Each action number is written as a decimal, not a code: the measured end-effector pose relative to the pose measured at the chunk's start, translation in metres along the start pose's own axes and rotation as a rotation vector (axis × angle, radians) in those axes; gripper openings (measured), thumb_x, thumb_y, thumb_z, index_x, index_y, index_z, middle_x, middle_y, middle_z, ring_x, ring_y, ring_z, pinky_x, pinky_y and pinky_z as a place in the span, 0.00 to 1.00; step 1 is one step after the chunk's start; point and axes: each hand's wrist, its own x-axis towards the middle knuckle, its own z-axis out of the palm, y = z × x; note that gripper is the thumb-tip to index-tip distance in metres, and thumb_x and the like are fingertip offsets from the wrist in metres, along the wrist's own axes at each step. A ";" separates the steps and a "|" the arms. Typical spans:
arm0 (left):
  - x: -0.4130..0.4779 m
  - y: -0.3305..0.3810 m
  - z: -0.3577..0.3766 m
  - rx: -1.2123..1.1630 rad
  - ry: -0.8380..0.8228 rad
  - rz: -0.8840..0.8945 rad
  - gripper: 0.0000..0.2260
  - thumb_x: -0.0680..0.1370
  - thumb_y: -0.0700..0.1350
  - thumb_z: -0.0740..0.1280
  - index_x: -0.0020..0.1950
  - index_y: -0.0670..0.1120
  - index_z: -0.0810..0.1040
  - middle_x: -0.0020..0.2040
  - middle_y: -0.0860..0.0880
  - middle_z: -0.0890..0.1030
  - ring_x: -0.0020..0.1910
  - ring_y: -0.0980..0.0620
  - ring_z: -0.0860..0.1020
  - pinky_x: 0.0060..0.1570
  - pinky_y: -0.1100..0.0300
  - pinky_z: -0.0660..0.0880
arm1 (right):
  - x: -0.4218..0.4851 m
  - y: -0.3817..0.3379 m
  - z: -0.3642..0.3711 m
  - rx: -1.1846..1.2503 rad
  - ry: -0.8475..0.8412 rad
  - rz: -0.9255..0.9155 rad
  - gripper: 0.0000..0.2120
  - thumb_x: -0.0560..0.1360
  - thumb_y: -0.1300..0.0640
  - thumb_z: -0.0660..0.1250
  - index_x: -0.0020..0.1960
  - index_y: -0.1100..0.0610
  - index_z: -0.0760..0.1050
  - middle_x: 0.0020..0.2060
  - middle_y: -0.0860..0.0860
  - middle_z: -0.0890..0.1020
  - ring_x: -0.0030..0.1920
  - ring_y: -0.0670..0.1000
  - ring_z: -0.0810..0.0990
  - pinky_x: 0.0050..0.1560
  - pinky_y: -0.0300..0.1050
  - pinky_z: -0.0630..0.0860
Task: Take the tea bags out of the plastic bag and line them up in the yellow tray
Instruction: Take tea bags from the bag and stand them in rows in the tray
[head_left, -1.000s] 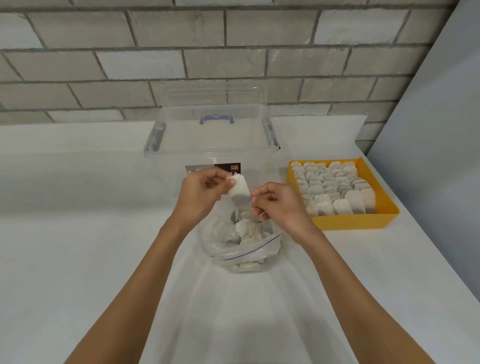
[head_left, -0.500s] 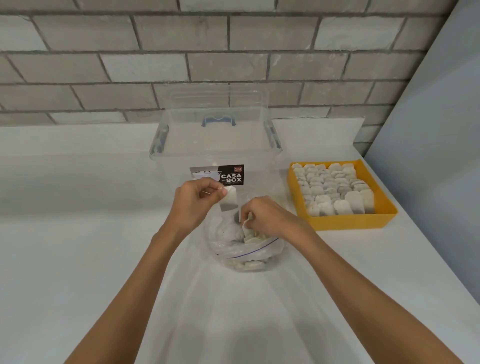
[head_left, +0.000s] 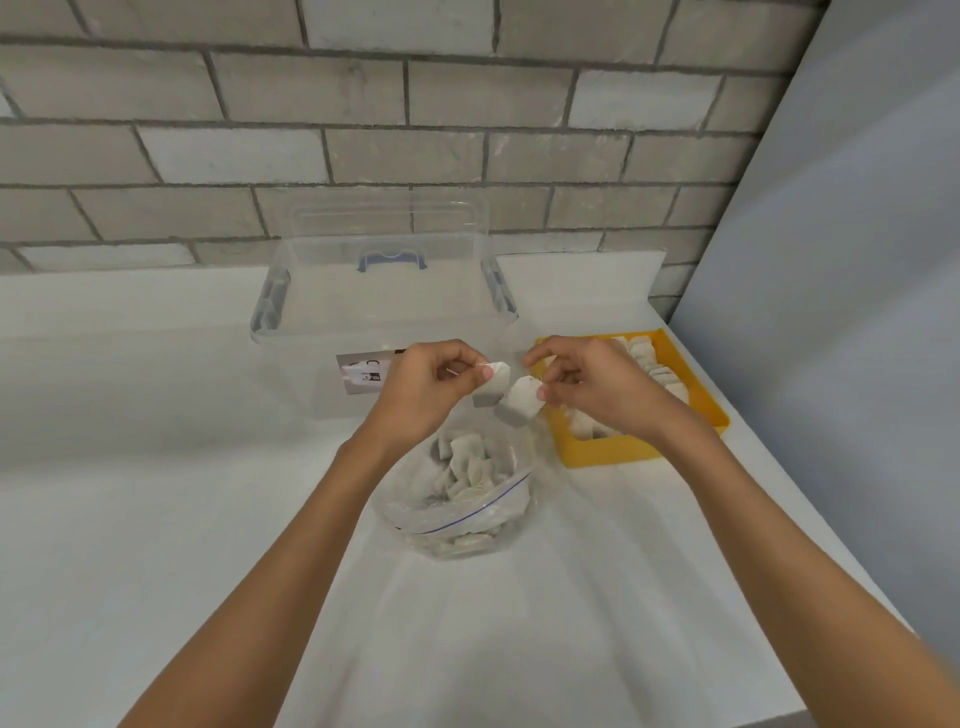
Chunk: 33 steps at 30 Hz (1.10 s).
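Right hand (head_left: 597, 395) out of plastic bag (head_left: 457, 519) now, was digging in there half a second ago. Pinches second tea bag (head_left: 519, 405) by top corner. Left hand (head_left: 421, 395) unchanged, pinching first tea bag (head_left: 491, 392). Two bags touching, held above plastic bag. Yellow tray (head_left: 597, 452) just right, rows already in it. One in each hand, so probably tray next.

Both bare forearms reach forward and converge. The left hand (head_left: 423, 387) pinches the left tea bag (head_left: 490, 393), the right hand (head_left: 592, 387) the right tea bag (head_left: 519, 404), fingers curled, hands close together.
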 end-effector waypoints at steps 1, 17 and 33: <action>0.003 0.003 0.007 0.004 -0.008 0.008 0.02 0.74 0.46 0.72 0.43 0.48 0.84 0.41 0.45 0.84 0.39 0.47 0.79 0.48 0.53 0.77 | -0.001 0.005 -0.007 -0.018 0.024 0.005 0.10 0.72 0.64 0.70 0.52 0.53 0.80 0.38 0.50 0.84 0.39 0.49 0.82 0.45 0.39 0.77; 0.038 0.043 0.134 0.034 0.020 0.014 0.03 0.74 0.46 0.73 0.41 0.49 0.83 0.41 0.50 0.84 0.36 0.53 0.77 0.44 0.59 0.76 | -0.020 0.142 -0.119 -0.378 -0.039 0.135 0.12 0.74 0.69 0.62 0.50 0.60 0.82 0.36 0.51 0.79 0.37 0.46 0.75 0.38 0.34 0.69; 0.051 0.040 0.172 0.125 0.090 -0.058 0.03 0.74 0.47 0.72 0.43 0.48 0.84 0.43 0.49 0.84 0.42 0.49 0.81 0.44 0.64 0.77 | 0.009 0.175 -0.088 -0.250 -0.285 0.125 0.10 0.74 0.67 0.62 0.50 0.60 0.81 0.39 0.43 0.75 0.42 0.41 0.72 0.35 0.27 0.65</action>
